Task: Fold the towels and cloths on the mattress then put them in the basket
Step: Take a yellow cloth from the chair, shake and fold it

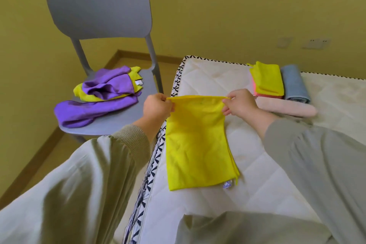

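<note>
– Yellow cloth (198, 144), where is it?
– Flat on the mattress (267, 168) by its left edge, its far hem lifted. Left hand (157, 109) and right hand (240, 105) each pinch a far corner.
– The others?
– Folded yellow pile (266, 79), blue roll (295, 85), pink roll (285, 108) on the far right; purple cloths (95, 109) heaped on the grey chair (99, 16), left.

Bright yellow cloth (198, 144) at centre, white diamond-quilted mattress (267, 164) with black-and-white patterned edging (158, 156), grey chair (99, 10) at 10 o'clock under purple and yellow cloths (107, 85), yellow-over-coral pile (266, 79) at 1 o'clock, blue-grey towel (295, 85), pale pink towel (285, 108), olive-yellow wall (217, 6), sage-grey sleeves (79, 174)
</note>
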`<state>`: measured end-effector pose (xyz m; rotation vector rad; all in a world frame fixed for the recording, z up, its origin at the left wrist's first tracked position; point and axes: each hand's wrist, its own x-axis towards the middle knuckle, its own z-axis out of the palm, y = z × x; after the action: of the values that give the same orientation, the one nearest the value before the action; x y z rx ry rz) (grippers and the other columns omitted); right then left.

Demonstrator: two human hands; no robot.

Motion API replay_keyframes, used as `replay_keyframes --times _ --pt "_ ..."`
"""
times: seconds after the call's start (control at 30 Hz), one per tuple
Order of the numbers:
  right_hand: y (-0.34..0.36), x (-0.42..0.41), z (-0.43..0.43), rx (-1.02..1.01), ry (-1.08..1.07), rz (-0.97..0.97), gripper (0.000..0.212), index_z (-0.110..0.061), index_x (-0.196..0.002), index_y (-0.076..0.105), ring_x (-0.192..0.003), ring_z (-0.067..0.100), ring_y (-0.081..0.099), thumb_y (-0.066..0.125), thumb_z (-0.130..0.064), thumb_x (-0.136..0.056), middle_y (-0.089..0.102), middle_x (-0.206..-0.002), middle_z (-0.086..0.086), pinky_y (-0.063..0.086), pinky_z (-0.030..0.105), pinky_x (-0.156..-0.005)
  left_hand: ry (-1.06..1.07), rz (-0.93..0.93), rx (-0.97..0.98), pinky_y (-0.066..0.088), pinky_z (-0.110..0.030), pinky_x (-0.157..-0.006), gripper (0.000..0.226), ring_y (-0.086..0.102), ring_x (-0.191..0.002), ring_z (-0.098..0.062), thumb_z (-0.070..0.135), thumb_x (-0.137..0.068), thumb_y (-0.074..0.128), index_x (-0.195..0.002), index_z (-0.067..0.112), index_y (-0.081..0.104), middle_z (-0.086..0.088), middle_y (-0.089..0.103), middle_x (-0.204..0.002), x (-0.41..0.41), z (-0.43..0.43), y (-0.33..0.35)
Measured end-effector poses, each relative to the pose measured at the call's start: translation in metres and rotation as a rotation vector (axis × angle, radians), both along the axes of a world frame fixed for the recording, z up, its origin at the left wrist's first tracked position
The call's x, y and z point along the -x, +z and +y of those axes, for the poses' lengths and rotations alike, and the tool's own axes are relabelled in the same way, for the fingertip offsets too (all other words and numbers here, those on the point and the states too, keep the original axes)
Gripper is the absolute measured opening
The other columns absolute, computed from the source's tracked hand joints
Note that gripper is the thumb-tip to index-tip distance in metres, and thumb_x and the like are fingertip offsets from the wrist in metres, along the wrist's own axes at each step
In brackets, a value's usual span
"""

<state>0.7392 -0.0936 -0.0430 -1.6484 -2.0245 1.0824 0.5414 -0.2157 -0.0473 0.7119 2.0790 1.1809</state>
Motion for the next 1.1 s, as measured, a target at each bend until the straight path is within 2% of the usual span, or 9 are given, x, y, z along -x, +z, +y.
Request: replay_keyframes --times 0.07,0.13,0.23,0.4,0.5,0.6,0.83,0.97,1.1 --pt "-0.021 0.004 0.011 0.031 0.010 0.034 0.012 -0.010 -0.078 0.065 -0.078 0.029 0.068 0.060 -0.008 -0.089 0.071 -0.090 0.020 0.050 0.028 -0.068 0.030 -0.059 0.011 0.057 -0.043 -0.081 0.013 0.066 -0.079 -0.026 0.005 -0.088 0.053 -0.095 0.011 0.063 -0.012 0.067 -0.083 0.007 0.012 -0.016" --pt "-0.031 0.009 0.021 0.022 0.017 0.055 0.011 -0.009 -0.095 0.069 -0.100 0.030 0.063 0.061 -0.011 -0.088 0.068 -0.106 0.019 0.048 0.035 -0.087 0.039 -0.152 0.002 0.054 -0.040 -0.083 0.018 0.061 -0.086 -0.023 0.006 -0.089 0.052 -0.103 0.011 0.062 -0.012 0.063 -0.089 0.014 0.024 -0.025" --pt "-0.029 0.019 0.031 0.059 -0.033 0.174 0.014 -0.014 -0.099 0.066 -0.107 0.026 0.059 0.057 -0.022 -0.092 0.065 -0.114 0.015 0.046 0.036 -0.091 0.040 -0.271 -0.069 0.046 -0.032 -0.078 0.020 0.057 -0.095 -0.021 0.012 -0.093 0.049 -0.111 0.014 0.059 -0.009 0.061 -0.102 0.022 0.039 -0.027" --pt "-0.028 0.019 0.026 0.136 -0.229 0.334 0.022 -0.014 -0.071 0.063 -0.100 0.035 0.063 0.054 -0.028 -0.085 0.069 -0.096 0.020 0.048 0.045 -0.088 0.203 -0.481 -0.149 0.049 -0.030 -0.085 0.011 0.066 -0.093 -0.017 0.023 -0.094 0.054 -0.091 0.016 0.063 -0.010 0.068 -0.105 0.017 0.032 -0.029" --pt "-0.036 0.005 -0.006 0.176 -0.286 0.398 0.021 -0.015 -0.064 0.062 -0.086 0.034 0.065 0.061 -0.015 -0.085 0.066 -0.077 0.015 0.051 0.044 -0.083 0.279 -0.490 -0.157 0.054 -0.027 -0.075 0.015 0.069 -0.079 -0.017 0.025 -0.093 0.059 -0.083 0.015 0.064 -0.011 0.070 -0.092 -0.001 0.001 -0.039" --pt "-0.044 -0.013 -0.041 0.139 -0.317 0.405 0.018 -0.015 -0.068 0.065 -0.082 0.026 0.064 0.065 -0.009 -0.085 0.064 -0.072 0.004 0.051 0.040 -0.082 0.337 -0.505 -0.175 0.055 -0.022 -0.064 0.012 0.068 -0.069 -0.018 0.012 -0.092 0.061 -0.079 0.012 0.063 -0.013 0.067 -0.084 -0.021 -0.030 -0.049" --pt "-0.078 -0.046 -0.094 0.260 -0.292 0.241 0.017 -0.011 -0.078 0.068 -0.045 0.008 0.056 0.059 0.003 -0.083 0.057 -0.064 0.003 0.046 0.018 -0.052 0.153 -0.230 -0.037 0.047 -0.022 -0.049 0.024 0.064 -0.058 -0.019 0.002 -0.090 0.052 -0.076 0.017 0.064 -0.009 0.064 -0.081 -0.048 -0.081 -0.077" --pt "-0.086 -0.045 -0.100 0.195 -0.213 0.064 0.017 -0.012 -0.081 0.072 -0.076 0.018 0.060 0.060 0.000 -0.079 0.062 -0.076 0.000 0.049 0.031 -0.079 0.088 -0.096 -0.001 0.043 -0.019 -0.046 0.027 0.056 -0.054 -0.016 -0.002 -0.088 0.051 -0.079 0.017 0.068 -0.010 0.063 -0.073 -0.056 -0.098 -0.086" --pt "-0.076 -0.048 -0.101 0.088 -0.212 -0.032 0.019 -0.019 -0.080 0.069 -0.086 0.021 0.059 0.057 -0.006 -0.082 0.062 -0.084 0.001 0.043 0.025 -0.073 0.040 -0.060 -0.055 0.038 -0.026 -0.052 0.031 0.048 -0.055 -0.020 -0.003 -0.085 0.051 -0.077 0.020 0.070 -0.007 0.056 -0.063 -0.067 -0.106 -0.092"
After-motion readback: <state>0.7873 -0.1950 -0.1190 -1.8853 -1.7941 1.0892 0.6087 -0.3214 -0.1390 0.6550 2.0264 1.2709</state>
